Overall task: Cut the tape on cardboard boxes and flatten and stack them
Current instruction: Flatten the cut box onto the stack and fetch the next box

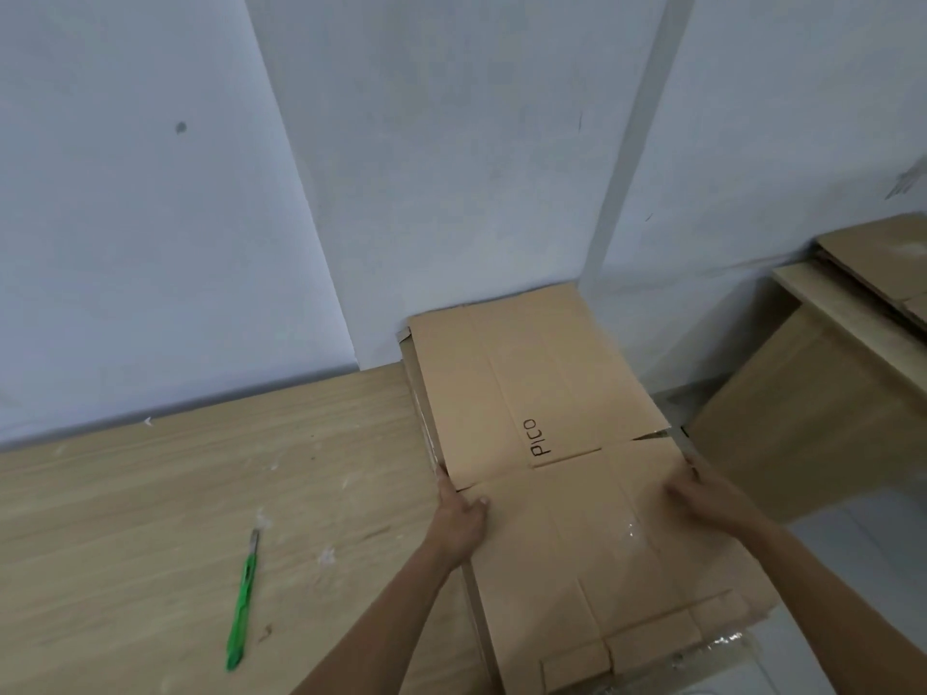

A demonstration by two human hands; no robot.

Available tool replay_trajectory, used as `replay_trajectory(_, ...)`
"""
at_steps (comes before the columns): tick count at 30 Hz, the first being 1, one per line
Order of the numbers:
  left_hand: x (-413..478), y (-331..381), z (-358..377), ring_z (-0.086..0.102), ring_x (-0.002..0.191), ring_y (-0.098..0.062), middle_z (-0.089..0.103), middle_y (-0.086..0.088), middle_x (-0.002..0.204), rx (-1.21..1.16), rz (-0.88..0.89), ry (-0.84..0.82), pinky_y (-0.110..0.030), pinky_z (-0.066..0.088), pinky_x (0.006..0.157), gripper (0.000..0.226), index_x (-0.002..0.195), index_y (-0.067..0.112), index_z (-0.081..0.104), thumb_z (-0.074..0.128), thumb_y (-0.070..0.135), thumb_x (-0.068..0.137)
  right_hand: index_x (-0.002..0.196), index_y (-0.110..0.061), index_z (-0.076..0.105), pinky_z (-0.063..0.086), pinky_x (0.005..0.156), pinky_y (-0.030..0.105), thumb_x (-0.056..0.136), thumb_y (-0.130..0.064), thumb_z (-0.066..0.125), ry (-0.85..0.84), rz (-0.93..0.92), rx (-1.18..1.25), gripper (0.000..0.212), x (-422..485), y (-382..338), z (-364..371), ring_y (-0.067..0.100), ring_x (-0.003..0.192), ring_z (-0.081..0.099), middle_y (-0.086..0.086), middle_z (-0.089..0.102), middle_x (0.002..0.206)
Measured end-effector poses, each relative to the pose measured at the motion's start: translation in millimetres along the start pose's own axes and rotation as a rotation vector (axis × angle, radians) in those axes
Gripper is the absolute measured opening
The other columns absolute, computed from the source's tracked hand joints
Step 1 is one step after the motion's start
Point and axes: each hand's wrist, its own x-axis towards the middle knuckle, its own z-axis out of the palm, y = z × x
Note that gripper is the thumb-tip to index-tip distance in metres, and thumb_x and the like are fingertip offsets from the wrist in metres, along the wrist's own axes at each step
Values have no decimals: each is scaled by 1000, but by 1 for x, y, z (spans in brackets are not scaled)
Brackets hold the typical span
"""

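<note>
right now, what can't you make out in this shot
Stack under the top box: head view, covered by it; count unclear.
Knife blade: head view, too small to tell if extended.
Left hand, right hand: fingers blurred at box edges; grip or press unclear.
Cardboard on the side table: cut off by right frame edge.

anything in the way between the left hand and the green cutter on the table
Nothing solid visible. The left hand grips the flattened box at its left edge; the green cutter lies to its left on the table, with only small pale scraps between.
</note>
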Motion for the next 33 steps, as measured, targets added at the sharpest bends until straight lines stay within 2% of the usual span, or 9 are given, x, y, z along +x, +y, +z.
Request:
replay_trajectory(3,2,3,2,30,148,-27,21,-12,164,12,-58,1,-33,27,120,91,157,8,-16,55,8,100,151,-10,37,39,108,45,100,-25,57,-9,-45,-6,57,14,17,6,24,122,50,11,52,141)
replay_trajectory(6,3,6,2,40,142,-27,33,-9,159,2,-79,9,-37,32,118,89,158,13,-11,55,6,99,152,-9,36,31,116,47,100,-30,57,23,-63,-84,60,19,18,9,32,140,40,15,42,153)
replay_trajectory(11,-10,11,-16,48,136,-29,44,0,143,46,-71,-55,-42,43,108,73,159,17,4,51,13,104,158,-14,25,10,123,49,102,-29,52,134,-13,-317,64,-1,-12,15,28,154,0,7,9,168)
replay_trajectory(15,-26,-3,-61,31,149,-29,14,-6,169,43,-115,-10,-49,34,118,82,163,16,-1,53,34,104,152,-16,37,16,119,50,91,-18,59,298,-212,-216,66,-35,-72,52,29,151,16,9,23,163)
replay_trajectory(18,-56,-22,-114,44,141,-28,35,-9,161,32,-121,85,-46,41,112,68,161,15,21,54,34,104,137,-2,54,28,113,33,83,-5,60,188,-401,-49,54,-70,-128,101,33,137,43,18,51,143)
replay_trajectory(22,-121,-63,-207,62,94,-20,63,-7,119,-40,-124,224,-37,54,80,40,141,12,54,53,28,105,136,-5,58,36,108,31,86,-3,62,14,-506,-74,50,-136,-195,180,28,129,53,14,57,139)
replay_trajectory(25,-190,-106,-282,63,107,-22,65,-7,125,-133,-153,317,-41,55,87,28,128,14,61,51,26,105,136,-9,56,37,109,33,86,-5,60,-69,-565,-122,50,-196,-238,248,28,132,49,12,54,143)
replay_trajectory(30,-317,-198,-400,64,92,-17,69,-7,123,-209,-178,493,-28,49,69,24,121,12,64,50,23,106,144,-11,47,34,107,31,92,-11,59,-202,-638,-159,54,-308,-294,374,28,135,47,10,50,148)
replay_trajectory(33,-394,-255,-456,67,100,-22,70,-4,118,-226,-234,643,-31,53,75,25,122,13,64,48,23,106,150,-14,39,36,104,31,93,-13,60,-304,-684,-194,60,-368,-325,451,29,133,48,9,49,149)
